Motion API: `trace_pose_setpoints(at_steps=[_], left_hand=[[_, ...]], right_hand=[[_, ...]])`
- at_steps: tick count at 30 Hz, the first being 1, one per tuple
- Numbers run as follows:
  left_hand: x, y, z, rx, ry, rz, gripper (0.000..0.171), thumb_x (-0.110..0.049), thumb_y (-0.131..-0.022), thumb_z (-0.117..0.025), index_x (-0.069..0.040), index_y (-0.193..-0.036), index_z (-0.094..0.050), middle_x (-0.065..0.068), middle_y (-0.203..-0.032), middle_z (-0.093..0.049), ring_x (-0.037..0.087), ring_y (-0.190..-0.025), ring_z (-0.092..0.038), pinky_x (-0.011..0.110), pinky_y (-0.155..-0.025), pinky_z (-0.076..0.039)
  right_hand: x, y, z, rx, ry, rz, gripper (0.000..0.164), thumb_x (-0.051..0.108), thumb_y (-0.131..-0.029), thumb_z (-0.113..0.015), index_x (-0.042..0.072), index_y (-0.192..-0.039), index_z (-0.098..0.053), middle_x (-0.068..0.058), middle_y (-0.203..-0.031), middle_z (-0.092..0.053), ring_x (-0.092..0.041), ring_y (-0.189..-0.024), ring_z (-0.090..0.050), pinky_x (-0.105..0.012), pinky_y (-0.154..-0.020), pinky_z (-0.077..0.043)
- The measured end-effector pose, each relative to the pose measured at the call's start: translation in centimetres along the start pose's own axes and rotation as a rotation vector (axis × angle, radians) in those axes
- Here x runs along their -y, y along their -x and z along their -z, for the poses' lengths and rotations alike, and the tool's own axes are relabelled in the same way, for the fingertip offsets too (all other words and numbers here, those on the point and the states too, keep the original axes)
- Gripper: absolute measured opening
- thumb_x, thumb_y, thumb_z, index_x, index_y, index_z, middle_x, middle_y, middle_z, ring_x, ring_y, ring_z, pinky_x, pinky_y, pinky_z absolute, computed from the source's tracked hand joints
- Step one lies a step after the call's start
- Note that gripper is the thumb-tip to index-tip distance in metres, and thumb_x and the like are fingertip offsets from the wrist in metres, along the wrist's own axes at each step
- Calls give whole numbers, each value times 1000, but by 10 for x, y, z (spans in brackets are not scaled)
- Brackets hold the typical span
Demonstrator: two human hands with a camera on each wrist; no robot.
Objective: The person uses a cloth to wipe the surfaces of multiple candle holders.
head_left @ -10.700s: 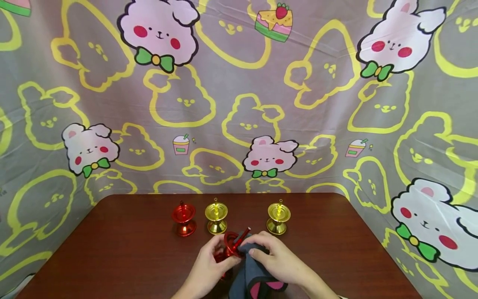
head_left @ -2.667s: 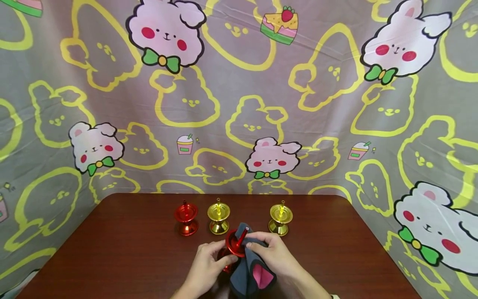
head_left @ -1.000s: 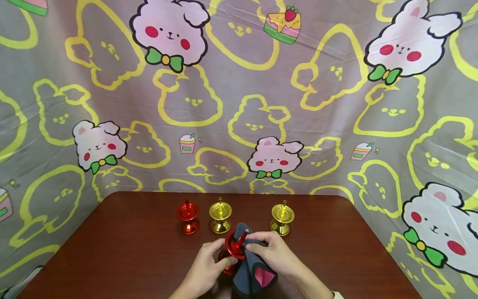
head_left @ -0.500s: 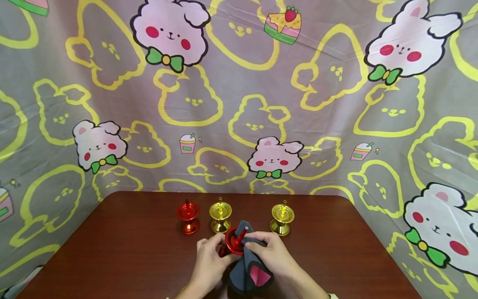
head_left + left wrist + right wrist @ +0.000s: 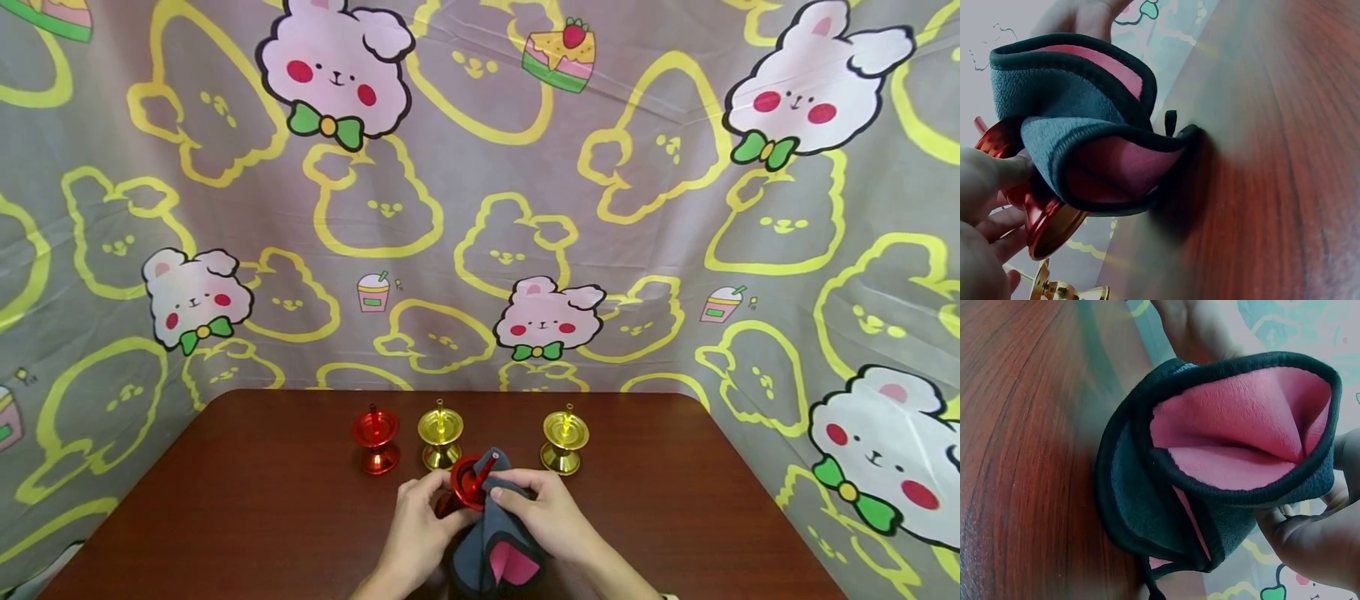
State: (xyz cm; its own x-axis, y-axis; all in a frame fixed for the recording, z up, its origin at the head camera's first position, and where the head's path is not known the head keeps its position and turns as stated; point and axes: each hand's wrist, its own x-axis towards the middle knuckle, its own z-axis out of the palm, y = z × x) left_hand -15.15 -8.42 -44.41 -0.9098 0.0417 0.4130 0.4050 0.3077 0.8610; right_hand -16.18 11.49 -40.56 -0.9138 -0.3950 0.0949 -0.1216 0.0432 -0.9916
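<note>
My left hand (image 5: 417,527) grips a shiny red metal candle holder (image 5: 464,486) with a wide dish and a thin central post. It is tilted, and its flared base (image 5: 1054,226) shows past the fingers in the left wrist view. With thumb and fingers, my right hand (image 5: 553,515) pinches a folded cloth (image 5: 471,557), dark grey outside and pink inside, with black edging. Part of the cloth lies in the dish against the post. In the right wrist view the hanging cloth (image 5: 1229,419) hides the candle holder.
Further back on the brown table (image 5: 262,508) stand another red candle holder (image 5: 377,442) and two gold ones, one gold holder (image 5: 440,437) beside the red and the other gold holder (image 5: 564,442) to the right. A patterned curtain (image 5: 465,167) hangs behind the table.
Both hands have kept hold of the candle holder and cloth in every frame. The cloth's folds and the holder's tilt have shifted slightly. The standing candle holders keep their places.
</note>
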Motion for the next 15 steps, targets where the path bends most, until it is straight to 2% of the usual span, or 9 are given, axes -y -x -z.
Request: trace_pose_setpoints(at_steps=[1,3,7,15], left_hand=[[0,0,1,14,27,-8,29,-14,-74,-89,-18,-97,-72,-10,-90,-74,12,-87,-68,26,-86,-47],[0,1,3,41,71,-20,29,-12,-76,-88,-14,-100,-73,-5,-94,-74,15,-88,-71,31,-79,-55],[0,2,7,89,97,5,30,-13,-80,-85,-11,-107,-72,-2,-98,-74,16,-92,-71,29,-81,-55],[1,6,12,223,194,116,30,-14,-87,-79,-7,-115,-70,4,-103,-72,19,-97,-69,27,-79,-54]], right_hand=[[0,0,0,3,3,7,30,8,-97,-65,-11,-121,-66,-20,-115,-70,-13,-94,-66,-25,-74,-55],[0,0,0,2,16,20,30,8,-97,-65,-11,-121,-67,-20,-115,-70,-14,-96,-66,-25,-75,-54],[-1,0,1,2,28,15,30,9,-97,-65,-10,-120,-67,-19,-115,-70,-15,-98,-65,-25,-76,-54],[-3,1,4,39,-43,-26,30,7,-97,-63,-12,-120,-66,-15,-106,-71,-11,-80,-66,-25,-70,-54]])
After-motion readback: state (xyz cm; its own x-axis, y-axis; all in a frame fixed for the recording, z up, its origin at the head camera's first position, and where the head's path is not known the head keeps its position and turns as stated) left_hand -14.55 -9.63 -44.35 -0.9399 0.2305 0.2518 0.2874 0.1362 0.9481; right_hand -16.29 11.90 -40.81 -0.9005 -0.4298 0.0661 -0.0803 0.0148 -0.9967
